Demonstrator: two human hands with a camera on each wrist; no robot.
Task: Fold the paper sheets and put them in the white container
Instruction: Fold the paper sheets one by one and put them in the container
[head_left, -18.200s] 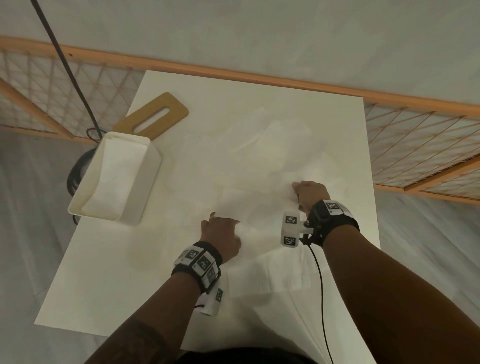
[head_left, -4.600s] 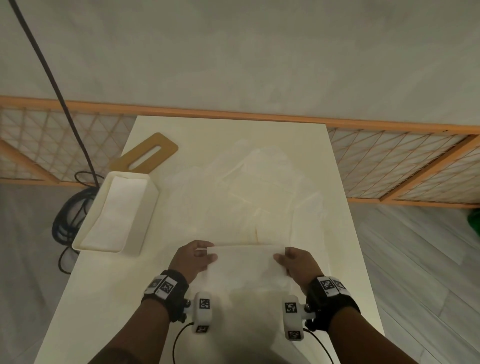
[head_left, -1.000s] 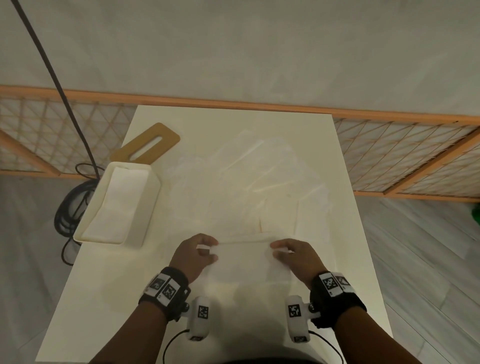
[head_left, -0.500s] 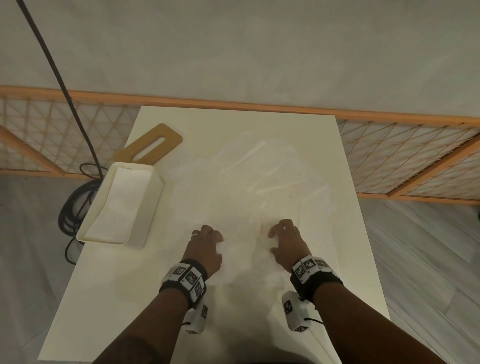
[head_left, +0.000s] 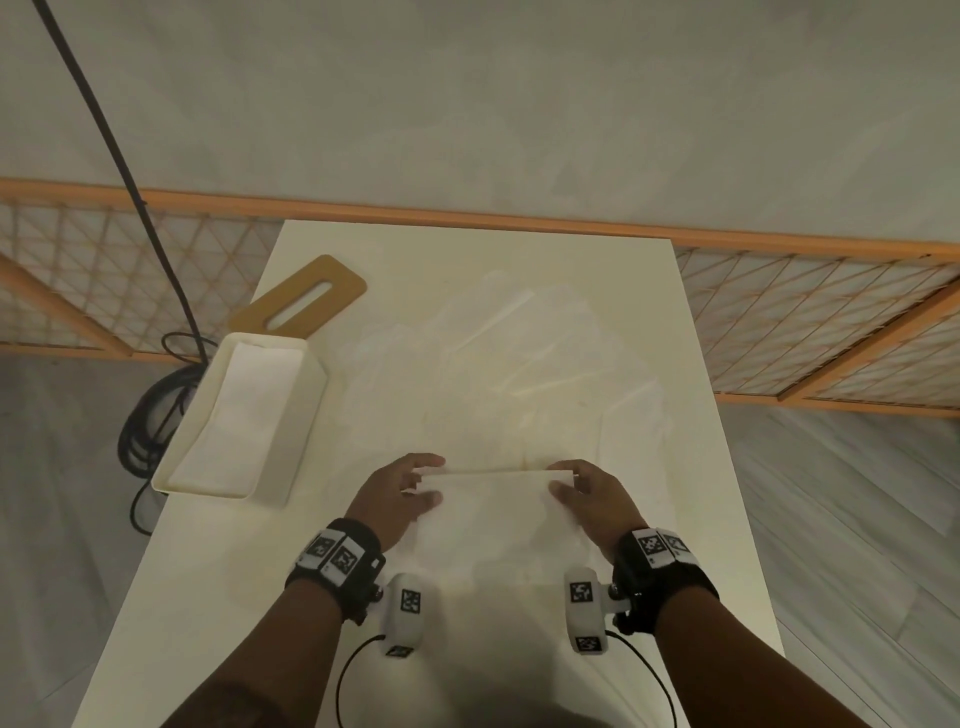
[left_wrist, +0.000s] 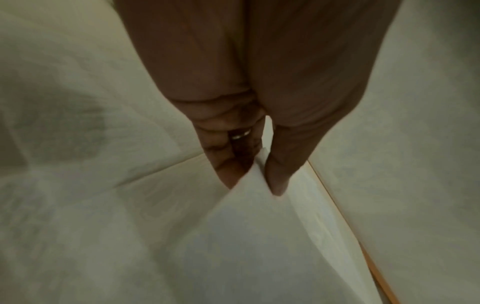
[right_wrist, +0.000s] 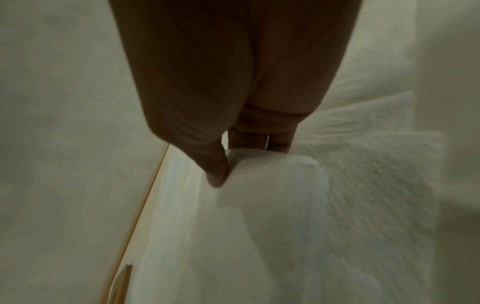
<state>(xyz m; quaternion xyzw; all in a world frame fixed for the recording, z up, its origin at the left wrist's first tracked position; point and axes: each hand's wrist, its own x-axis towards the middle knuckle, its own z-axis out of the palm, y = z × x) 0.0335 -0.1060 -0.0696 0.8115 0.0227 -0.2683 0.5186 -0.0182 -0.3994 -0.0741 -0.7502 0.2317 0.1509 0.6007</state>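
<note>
Both hands pinch one white paper sheet (head_left: 493, 512) by its far corners, thumb on top and fingers beneath. The left hand (head_left: 395, 499) takes the corner at about 9 o'clock of the sheet, and the left wrist view shows the thumb (left_wrist: 279, 176) and a fingertip closed on the paper's edge with the sheet running away below them. The right hand (head_left: 592, 501) holds the opposite corner at about 3 o'clock; in the right wrist view its thumb (right_wrist: 217, 172) presses the sheet against the fingers behind it. The held sheet is lifted off the table (head_left: 208, 597) at its far edge, which runs straight between the two hands, while its near part droops toward the person at 6 o'clock. Each wrist carries a black band with square markers and a white camera pod.

Beyond the hands, toward 12 o'clock, more paper sheets (head_left: 509, 374) lie spread and overlapping across the middle of the table, pale and hard to separate from one another. At about 10 o'clock from the hands stands the white container (head_left: 296, 431), near the table's left edge, with folded white paper already lying inside it. Just past the container, touching or nearly touching its far end, lies a flat wooden board (head_left: 332, 283) with a slot cut through it. A black cable (head_left: 156, 239) hangs at the far left and coils on the floor. An orange lattice fence (head_left: 805, 317) runs behind the table at 12 o'clock.
</note>
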